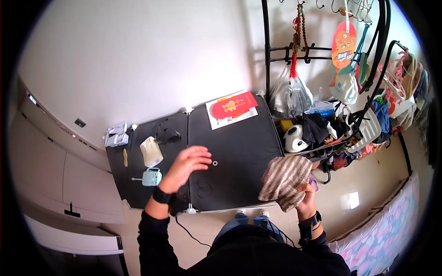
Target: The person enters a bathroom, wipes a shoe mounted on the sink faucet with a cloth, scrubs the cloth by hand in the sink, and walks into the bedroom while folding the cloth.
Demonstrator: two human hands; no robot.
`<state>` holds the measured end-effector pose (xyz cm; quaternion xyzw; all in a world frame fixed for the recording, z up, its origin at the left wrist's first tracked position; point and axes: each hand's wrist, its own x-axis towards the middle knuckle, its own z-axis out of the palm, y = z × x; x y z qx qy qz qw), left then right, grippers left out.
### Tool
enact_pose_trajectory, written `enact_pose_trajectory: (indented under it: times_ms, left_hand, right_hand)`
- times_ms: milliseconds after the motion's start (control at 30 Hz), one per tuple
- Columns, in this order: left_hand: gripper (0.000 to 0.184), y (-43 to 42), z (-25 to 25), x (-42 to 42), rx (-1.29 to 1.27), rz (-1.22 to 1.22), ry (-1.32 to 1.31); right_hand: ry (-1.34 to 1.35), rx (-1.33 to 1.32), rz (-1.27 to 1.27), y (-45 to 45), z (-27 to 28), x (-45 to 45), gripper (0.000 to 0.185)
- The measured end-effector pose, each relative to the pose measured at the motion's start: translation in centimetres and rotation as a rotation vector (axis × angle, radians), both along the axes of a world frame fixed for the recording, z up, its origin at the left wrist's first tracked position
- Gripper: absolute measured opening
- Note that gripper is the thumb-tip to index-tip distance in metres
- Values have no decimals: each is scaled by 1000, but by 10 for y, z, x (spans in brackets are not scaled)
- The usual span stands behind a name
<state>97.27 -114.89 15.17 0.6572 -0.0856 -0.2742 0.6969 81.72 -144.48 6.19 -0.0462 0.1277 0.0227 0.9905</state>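
My right hand [305,198] grips a brown-and-cream striped cloth [286,181] by its lower right side, over the right front corner of the black table [235,152]. My left hand [189,164] hovers over the middle of the table with its fingers spread and holds nothing. Just right of its fingertips lies a small pale ring [215,163]. A thin dark loop [204,188] rests on the table below that hand. To its left are a light blue object with a handle [151,176] and a cream pouch [151,152].
Dark-framed glasses [169,135], a white box [117,134] and a tan strip [125,158] lie at the left. Red envelopes [234,106] sit on papers at the back. A black rack [267,50] with hanging bags and a panda-faced item [295,139] stand at the right.
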Motion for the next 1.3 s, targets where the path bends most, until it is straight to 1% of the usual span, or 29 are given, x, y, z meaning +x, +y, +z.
enact_pose_trajectory:
  times_ms: [33, 100, 167, 233, 267, 300, 367, 400, 433, 500, 533, 633, 700, 733, 767, 833, 867, 900, 967, 1033, 1067, 1100, 1167, 1233, 1300]
  left_hand:
    - [26, 4, 2, 21, 66, -20, -45]
    - [26, 4, 2, 68, 238, -92, -136]
    - [26, -4, -13, 118, 518, -189, -375]
    - [29, -14, -48, 166, 666, -230, -683]
    - [34, -23, -58, 180, 769, -230, -838]
    - [43, -30, -69, 190, 863, -251, -859]
    - [50, -50, -75, 191, 951, -308, -1054]
    - [59, -61, -83, 197, 1019, -355, -995]
    - [65, -70, -100, 210, 1067, -381, -1038]
    - [70, -86, -99, 212, 1165, -433, -1074]
    - [72, -89, -92, 205, 1148, -409, -1050]
    - [75, -96, -105, 203, 1236, -403, -1047]
    - [76, -95, -110, 204, 1247, -404, -1042]
    - [77, -94, -107, 202, 1267, -404, -1034]
    - [77, -91, -103, 199, 1264, -406, -1032]
    - [76, -81, -86, 188, 1119, -370, -1075]
    - [76, -76, -71, 178, 1028, -368, -1038]
    - [72, -68, -60, 169, 932, -366, -1083]
    - [64, -50, -38, 146, 632, -419, -1079]
    - [55, -32, -15, 111, 488, -480, -1044]
    - [52, -24, -1, 87, 452, -529, -981]
    - [50, -18, 19, 59, 464, -590, -808]
    - [52, -9, 31, 15, 420, -684, -626]
    - [54, -7, 40, -33, 357, -682, -559]
    - [61, -8, 43, -76, 339, -609, -594]
  right_hand:
    - [-16, -18, -41, 3, 4, 0, 56]
    - [19, -153, -95, 11, 7, -1, 58]
    - [31, -183, -160, 20, 11, -2, 57]
    - [43, -140, -182, 29, 12, -6, 56]
    - [58, -99, -232, 34, 12, -9, 55]
    - [57, -107, -266, 39, 14, -12, 55]
    - [94, -133, -345, 47, 17, -20, 56]
    - [104, -179, -367, 49, 16, -25, 56]
    - [108, -188, -400, 52, 16, -29, 56]
    - [153, -209, -493, 59, 18, -39, 54]
    - [189, -216, -546, 62, 20, -44, 53]
    - [232, -268, -614, 67, 21, -57, 53]
    - [231, -299, -633, 68, 21, -59, 53]
    - [231, -297, -639, 70, 25, -57, 53]
    - [233, -295, -644, 71, 28, -58, 53]
    - [221, -299, -593, 67, 25, -58, 53]
    - [222, -312, -570, 66, 25, -57, 53]
    - [223, -322, -543, 65, 24, -55, 53]
    - [158, -267, -426, 61, 23, -53, 55]
    - [97, -262, -308, 59, 21, -47, 56]
    - [96, -276, -261, 62, 25, -45, 56]
    - [45, -311, -185, 64, 28, -45, 57]
    - [-42, -372, -41, 71, 34, -43, 58]
    - [-169, -447, 147, 70, 27, -44, 57]
    - [-226, -418, 324, 72, 20, -45, 57]
